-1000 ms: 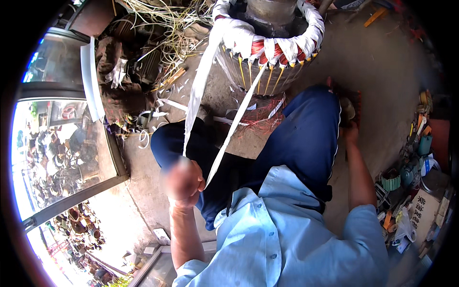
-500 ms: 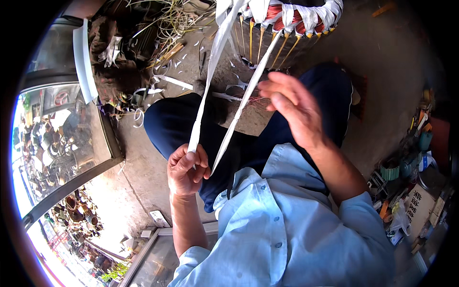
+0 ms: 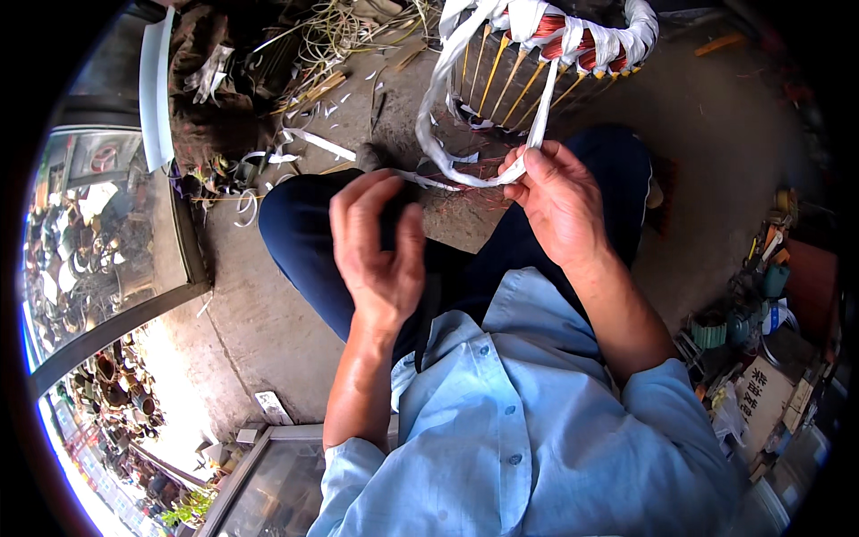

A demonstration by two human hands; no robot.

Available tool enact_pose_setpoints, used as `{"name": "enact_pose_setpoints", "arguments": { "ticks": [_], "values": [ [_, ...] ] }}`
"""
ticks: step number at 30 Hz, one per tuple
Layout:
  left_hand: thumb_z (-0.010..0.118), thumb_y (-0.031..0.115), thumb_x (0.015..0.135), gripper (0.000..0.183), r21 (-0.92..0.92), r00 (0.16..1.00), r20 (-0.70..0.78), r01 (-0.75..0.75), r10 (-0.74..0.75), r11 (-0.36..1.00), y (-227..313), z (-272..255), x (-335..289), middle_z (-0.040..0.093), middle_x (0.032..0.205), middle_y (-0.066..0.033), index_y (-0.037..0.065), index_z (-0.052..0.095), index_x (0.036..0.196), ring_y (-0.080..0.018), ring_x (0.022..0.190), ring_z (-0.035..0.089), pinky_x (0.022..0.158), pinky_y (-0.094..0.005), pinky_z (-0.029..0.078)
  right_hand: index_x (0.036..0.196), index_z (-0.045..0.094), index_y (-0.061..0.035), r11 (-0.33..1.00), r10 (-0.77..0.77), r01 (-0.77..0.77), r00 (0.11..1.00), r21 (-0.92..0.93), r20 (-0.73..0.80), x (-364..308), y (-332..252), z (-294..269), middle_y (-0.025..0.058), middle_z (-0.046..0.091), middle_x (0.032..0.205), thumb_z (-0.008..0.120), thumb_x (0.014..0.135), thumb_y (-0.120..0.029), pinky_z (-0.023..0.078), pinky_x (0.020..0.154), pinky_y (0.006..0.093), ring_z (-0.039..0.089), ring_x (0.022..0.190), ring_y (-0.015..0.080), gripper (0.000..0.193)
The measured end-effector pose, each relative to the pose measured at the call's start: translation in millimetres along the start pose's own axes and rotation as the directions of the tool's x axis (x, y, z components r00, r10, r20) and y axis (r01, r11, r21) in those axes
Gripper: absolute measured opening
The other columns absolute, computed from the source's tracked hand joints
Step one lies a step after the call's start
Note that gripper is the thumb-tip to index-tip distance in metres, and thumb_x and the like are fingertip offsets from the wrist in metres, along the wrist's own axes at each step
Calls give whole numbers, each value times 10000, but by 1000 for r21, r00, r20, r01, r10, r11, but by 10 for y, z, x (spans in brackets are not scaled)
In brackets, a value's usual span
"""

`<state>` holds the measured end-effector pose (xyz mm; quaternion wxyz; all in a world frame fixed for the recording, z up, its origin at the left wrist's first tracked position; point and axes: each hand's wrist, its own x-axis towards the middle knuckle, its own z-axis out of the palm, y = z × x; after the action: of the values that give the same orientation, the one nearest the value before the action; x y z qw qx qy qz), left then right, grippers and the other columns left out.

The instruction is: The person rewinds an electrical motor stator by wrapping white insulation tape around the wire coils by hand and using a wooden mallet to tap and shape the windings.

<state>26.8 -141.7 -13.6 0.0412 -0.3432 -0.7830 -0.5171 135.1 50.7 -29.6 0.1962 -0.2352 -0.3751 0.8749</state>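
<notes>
A motor stator (image 3: 573,40) stands at the top, its red copper windings (image 3: 532,43) partly wrapped in white insulating tape (image 3: 544,112). Yellowish sleeved slots or wedges line its inner wall below the windings. From the wrapped coils the tape hangs in a loose loop toward me. My right hand (image 3: 559,192) pinches this tape between thumb and fingers, just below the stator. My left hand (image 3: 376,246) is lifted over my left knee, fingers apart and slightly bent, with nothing in it. The tape's loop passes beyond its fingertips.
Tape scraps and a white strip (image 3: 320,143) litter the concrete floor at the far left, near tangled wire (image 3: 367,40) and a brown cloth heap (image 3: 206,98). A glass-panelled frame (image 3: 116,215) stands left. Tools, jars and a cardboard piece (image 3: 761,394) crowd the right. My knees flank the work.
My left hand has let go of the tape and moved up. My right hand has closed on the tape, which has gone from taut lines to a slack loop.
</notes>
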Motion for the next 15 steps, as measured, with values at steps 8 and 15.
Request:
{"name": "enact_pose_setpoints", "arguments": {
  "ticks": [8,15],
  "values": [
    [821,172,853,412,-411,901,409,327,-148,851,64,698,-2,676,1138,-147,-17,640,1171,-246,1049,645,926,-368,510,1064,666,-25,998,-47,49,997,-38,57,-66,13,-48,84,694,994,635,1000,-125,533,813,308,656,913,168,122],
    [747,89,933,185,-444,852,435,484,-291,754,154,714,-75,683,971,-42,-5,661,1067,-89,876,604,806,-255,496,1035,688,-42,985,-63,57,998,-165,-28,-74,52,-110,19,703,898,698,957,-99,510,709,239,630,746,82,97]
  ]
}}
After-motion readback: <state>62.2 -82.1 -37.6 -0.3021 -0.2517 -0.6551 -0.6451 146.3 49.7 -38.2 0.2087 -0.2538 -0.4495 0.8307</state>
